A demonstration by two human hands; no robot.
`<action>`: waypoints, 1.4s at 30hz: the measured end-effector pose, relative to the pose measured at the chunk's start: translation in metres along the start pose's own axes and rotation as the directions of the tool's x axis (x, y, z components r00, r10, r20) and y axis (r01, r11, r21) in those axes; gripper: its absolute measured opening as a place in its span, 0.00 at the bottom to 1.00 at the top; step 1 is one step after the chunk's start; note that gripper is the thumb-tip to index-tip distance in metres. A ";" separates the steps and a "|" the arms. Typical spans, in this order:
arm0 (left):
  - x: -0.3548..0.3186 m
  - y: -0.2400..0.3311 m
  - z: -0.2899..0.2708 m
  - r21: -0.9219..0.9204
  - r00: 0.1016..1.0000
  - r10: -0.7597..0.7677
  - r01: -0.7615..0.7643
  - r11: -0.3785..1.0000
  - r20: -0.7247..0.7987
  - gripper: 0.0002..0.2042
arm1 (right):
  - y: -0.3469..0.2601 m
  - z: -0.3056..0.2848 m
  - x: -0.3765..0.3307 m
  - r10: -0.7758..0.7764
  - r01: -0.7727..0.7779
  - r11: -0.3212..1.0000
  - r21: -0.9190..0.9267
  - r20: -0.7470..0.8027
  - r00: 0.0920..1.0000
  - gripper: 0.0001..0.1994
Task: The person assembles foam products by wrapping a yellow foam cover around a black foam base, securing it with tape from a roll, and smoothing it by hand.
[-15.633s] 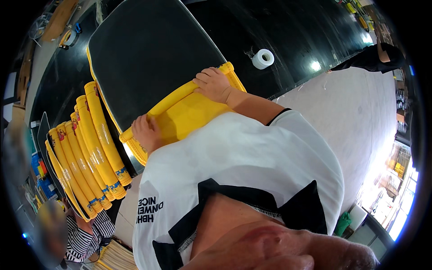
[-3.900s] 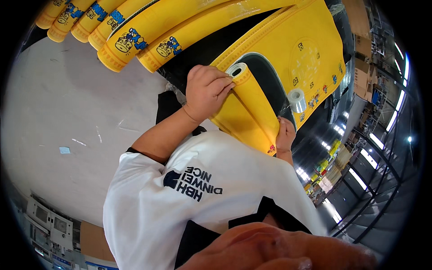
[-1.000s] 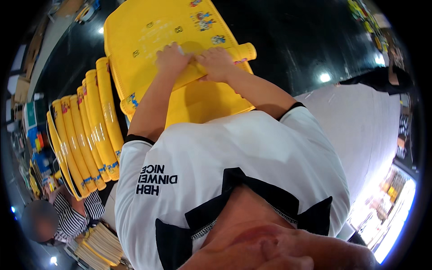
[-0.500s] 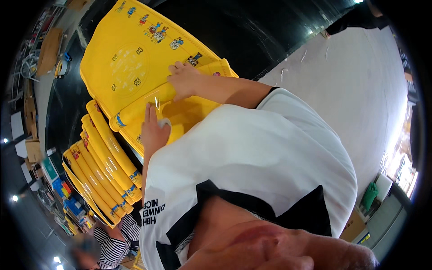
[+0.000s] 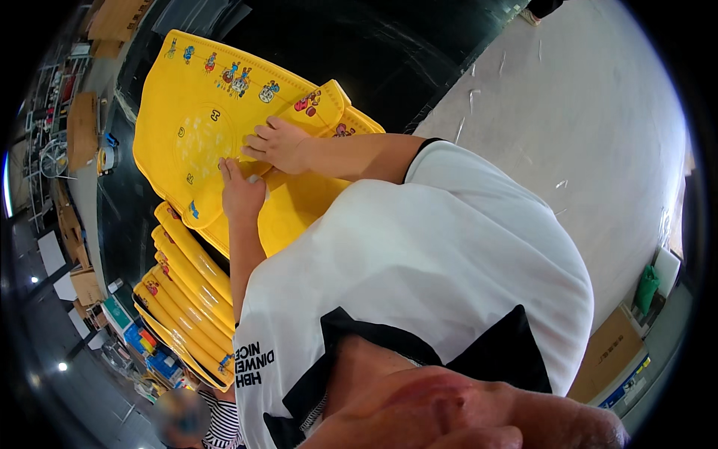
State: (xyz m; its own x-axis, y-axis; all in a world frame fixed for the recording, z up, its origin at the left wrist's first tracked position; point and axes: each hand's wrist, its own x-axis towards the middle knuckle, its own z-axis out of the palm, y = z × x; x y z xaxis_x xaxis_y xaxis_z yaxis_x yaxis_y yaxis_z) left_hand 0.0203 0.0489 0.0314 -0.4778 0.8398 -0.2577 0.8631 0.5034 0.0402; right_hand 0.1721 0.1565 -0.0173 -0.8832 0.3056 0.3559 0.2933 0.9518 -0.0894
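Observation:
A yellow mat [image 5: 155,123] printed with small cartoon figures is spread on a dark table. Its near end is turned over into a loose fold [image 5: 327,105]. Bent fingers of my right hand [image 5: 283,146] grip this folded part near its middle. To its left, my left hand [image 5: 243,193] rests on the fold, index and middle fingers stretched out. A small white thing shows at the left thumb; I cannot make out what it is. Below the fold more yellow sheet [image 5: 288,213] shows, partly hidden by my arms and shirt.
Several rolled yellow mats [image 5: 191,284] lie side by side at the left. A tape roll [image 5: 106,159] sits on the far left table edge. A person in a striped top [image 5: 222,423] is at the lower left. Pale floor [image 5: 538,120] with clear scraps stretches right; a cardboard box [image 5: 609,352] stands there.
Both hands have moved farther up the mat with its folded end, which now covers more of the printed sheet. My right hand has come closer to the left one. The view has shifted slightly.

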 end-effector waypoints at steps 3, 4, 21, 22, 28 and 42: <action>-0.005 -0.005 0.006 -0.001 0.995 0.038 -0.038 0.999 -0.096 0.43 | 0.009 -0.011 0.016 0.031 -0.049 0.996 0.077 0.226 0.974 0.32; -0.010 -0.006 0.008 -0.011 0.993 0.047 -0.049 0.999 -0.109 0.43 | 0.015 -0.017 0.024 0.039 -0.078 0.989 0.124 0.289 0.956 0.33; -0.001 0.006 -0.004 0.092 0.996 0.009 -0.018 0.996 0.090 0.50 | 0.029 0.016 0.049 -0.083 0.028 0.961 0.274 0.192 0.978 0.25; -0.001 -0.003 0.000 0.098 0.997 0.029 -0.037 0.995 0.074 0.50 | 0.017 0.012 0.041 -0.012 -0.011 0.991 0.132 0.169 0.986 0.25; 0.020 0.003 -0.007 0.141 0.993 0.025 -0.041 0.989 0.112 0.51 | 0.006 0.013 0.035 0.112 -0.099 0.984 -0.151 0.078 0.991 0.28; -0.079 -0.005 0.024 -0.115 0.995 0.094 -0.089 0.989 0.038 0.44 | 0.014 -0.033 0.021 -0.039 -0.294 0.860 0.416 0.629 0.777 0.19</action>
State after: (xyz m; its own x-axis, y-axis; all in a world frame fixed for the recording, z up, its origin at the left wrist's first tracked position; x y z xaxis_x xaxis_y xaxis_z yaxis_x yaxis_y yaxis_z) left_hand 0.0574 -0.0245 0.0287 -0.3882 0.8750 -0.2895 0.8776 0.4468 0.1736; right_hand 0.1697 0.1753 0.0200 -0.9275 0.2166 -0.3047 0.3597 0.7396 -0.5688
